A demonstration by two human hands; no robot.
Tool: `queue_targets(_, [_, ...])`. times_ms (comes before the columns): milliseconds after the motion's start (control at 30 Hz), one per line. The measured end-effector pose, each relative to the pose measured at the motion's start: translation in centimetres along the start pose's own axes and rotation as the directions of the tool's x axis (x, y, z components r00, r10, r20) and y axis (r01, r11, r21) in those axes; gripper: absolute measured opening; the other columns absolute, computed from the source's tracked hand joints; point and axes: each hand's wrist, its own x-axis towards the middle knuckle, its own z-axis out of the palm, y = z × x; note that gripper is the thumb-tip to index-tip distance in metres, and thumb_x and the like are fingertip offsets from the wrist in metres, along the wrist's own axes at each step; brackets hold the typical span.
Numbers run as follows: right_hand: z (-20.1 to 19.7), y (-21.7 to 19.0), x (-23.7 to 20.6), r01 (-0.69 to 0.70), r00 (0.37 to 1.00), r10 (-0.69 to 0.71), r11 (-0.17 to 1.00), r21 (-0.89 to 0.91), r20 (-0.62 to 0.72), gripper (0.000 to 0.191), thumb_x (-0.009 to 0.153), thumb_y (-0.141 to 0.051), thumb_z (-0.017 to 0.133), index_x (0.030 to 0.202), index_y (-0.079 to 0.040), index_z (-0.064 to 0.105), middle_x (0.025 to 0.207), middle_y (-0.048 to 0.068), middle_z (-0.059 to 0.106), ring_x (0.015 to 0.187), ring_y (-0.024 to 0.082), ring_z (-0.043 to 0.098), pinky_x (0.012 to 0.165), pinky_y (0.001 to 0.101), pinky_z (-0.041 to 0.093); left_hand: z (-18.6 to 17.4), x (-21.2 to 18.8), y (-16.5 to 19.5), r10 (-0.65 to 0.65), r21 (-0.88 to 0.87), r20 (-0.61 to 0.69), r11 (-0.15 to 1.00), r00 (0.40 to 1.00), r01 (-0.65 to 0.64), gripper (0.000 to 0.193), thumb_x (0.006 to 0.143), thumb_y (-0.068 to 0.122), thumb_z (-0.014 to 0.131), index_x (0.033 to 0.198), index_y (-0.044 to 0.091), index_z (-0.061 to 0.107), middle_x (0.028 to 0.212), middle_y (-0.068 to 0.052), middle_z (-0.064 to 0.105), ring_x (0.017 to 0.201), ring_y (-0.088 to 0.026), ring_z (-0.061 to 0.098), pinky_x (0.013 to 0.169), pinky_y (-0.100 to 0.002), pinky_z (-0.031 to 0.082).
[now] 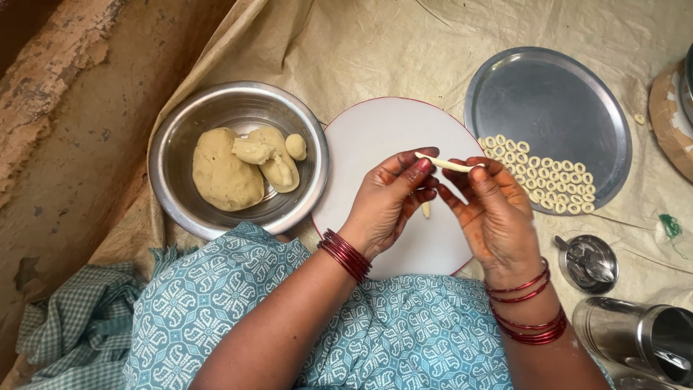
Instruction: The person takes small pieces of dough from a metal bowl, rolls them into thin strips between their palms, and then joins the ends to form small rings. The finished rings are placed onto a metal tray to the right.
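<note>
Blue patterned cloth (404, 339) covers our lap; our left hand (386, 206) and right hand (498, 213) pinch a thin pale dough strip (447, 164), shaping it; joining its ends seems next.

No packages, labels, signs or screens in view.

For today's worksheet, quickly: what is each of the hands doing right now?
Left hand: pinching one end of the dough strip.
Right hand: pinching its other end.
</note>
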Motion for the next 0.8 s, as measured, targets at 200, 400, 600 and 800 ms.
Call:
queue_targets(200, [0.8,0.9,-0.2,-0.017,1.000,0.016,0.999,-0.032,-0.019,0.014,0.101,-0.016,0.065,0.113,-0.008,0.067,0.116,0.008,0.071,0.117,0.024,0.068,0.101,0.0395,0.055,0.4,0.0,0.8,0.061,0.124,-0.005,0.990,0.998,-0.060,0.030,0.100,0.011,0.065,0.127,0.000,0.066,0.114,-0.009,0.073,0.102,-0.017,0.070,0.090,-0.032,0.058])
queue_targets(400, [1.0,1.1,-0.2,-0.059,0.993,0.056,0.998,-0.031,-0.100,0.021,0.099,-0.015,0.065,0.119,-0.010,0.068,0.112,0.007,0.071,0.110,0.018,0.068,0.097,0.0361,0.056,0.2,0.2,1.1,0.223,0.450,0.079,0.862,0.972,-0.234,0.026,0.100,0.005,0.070,0.123,-0.005,0.065,0.109,-0.008,0.072,0.103,-0.014,0.069,0.094,-0.030,0.059])
queue_targets(600, [0.3,1.4,0.2,-0.011,0.993,0.006,0.999,-0.039,-0.116,0.015,0.098,-0.011,0.070,0.112,-0.008,0.067,0.104,0.005,0.071,0.100,0.015,0.067,0.095,0.0341,0.057,1.3,-1.1,2.4,0.205,0.767,0.166,0.588,0.965,-0.257,0.022,0.097,0.007,0.070,0.118,0.002,0.073,0.105,-0.005,0.072,0.094,-0.011,0.069,0.079,-0.026,0.058])
queue_targets(800, [-0.3,1.8,0.2,-0.021,0.993,0.003,0.989,-0.147,-0.119,0.014,0.098,-0.011,0.070,0.110,-0.004,0.069,0.103,0.007,0.071,0.097,0.016,0.068,0.093,0.0341,0.058,3.4,-2.3,4.0,0.320,0.895,0.308,0.223,0.896,-0.387,0.019,0.094,0.005,0.072,0.113,0.006,0.075,0.099,-0.007,0.073,0.083,-0.017,0.075,0.069,-0.027,0.060])
